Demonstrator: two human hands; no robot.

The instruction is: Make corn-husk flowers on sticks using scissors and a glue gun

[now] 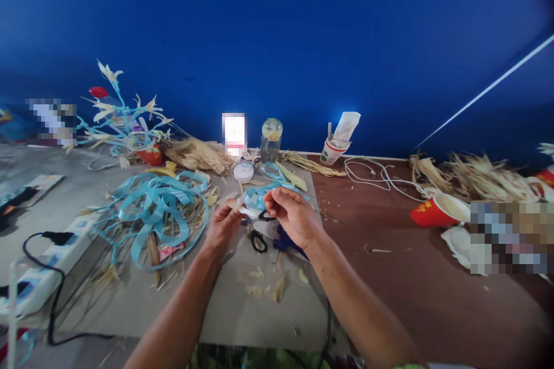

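My left hand [224, 226] and my right hand [293, 216] are raised together over the grey mat [242, 305]. Both pinch a short strip of light blue ribbon [256, 199] stretched between their fingertips. Right below the hands lie black-handled scissors [259, 237] and a dark blue tool [283, 242], partly hidden by my right hand. A big loose tangle of the same blue ribbon [156, 210] lies to the left of my left hand.
A white tape roll [243, 172], a glass jar [270, 139] and a paper cup [331, 151] stand at the back. A twig-and-husk flower arrangement [125, 121] stands back left. A white power strip [43, 268] lies left. A tipped red cup [437, 210], dried husks [476, 176] and a white cable [372, 173] lie right.
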